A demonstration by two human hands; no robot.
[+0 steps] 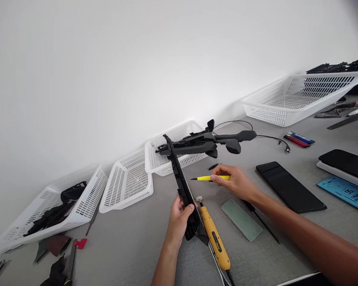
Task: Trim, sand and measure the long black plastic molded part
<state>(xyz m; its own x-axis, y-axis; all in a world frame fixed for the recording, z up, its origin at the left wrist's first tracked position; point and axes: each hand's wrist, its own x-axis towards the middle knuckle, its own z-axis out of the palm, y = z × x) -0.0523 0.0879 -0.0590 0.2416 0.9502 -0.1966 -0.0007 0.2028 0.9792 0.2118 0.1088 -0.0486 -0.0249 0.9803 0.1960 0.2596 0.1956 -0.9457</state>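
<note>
My left hand [178, 222] is closed round the lower part of a long black plastic trim piece [179, 174], which stands tilted with its ribbed inner side showing. In a pinch, my right hand [234, 182] holds a yellow pen-shaped tool [203, 178]. The tool's dark pointed tip is aimed left at the trim piece, with a small gap between them. Just beside my left hand lies a yellow rotary tool [215, 238] with a pale round head. A pale green rectangular block [241, 219] rests below my right hand.
Behind the trim piece, black plastic parts [203, 145] lie across a white basket [153, 167]. Another white basket [143, 192] adjoins it; one at left [91, 198] holds dark parts. A black phone-shaped slab [289, 186], a blue plate [346, 194] and a white basket [280, 119] are at right.
</note>
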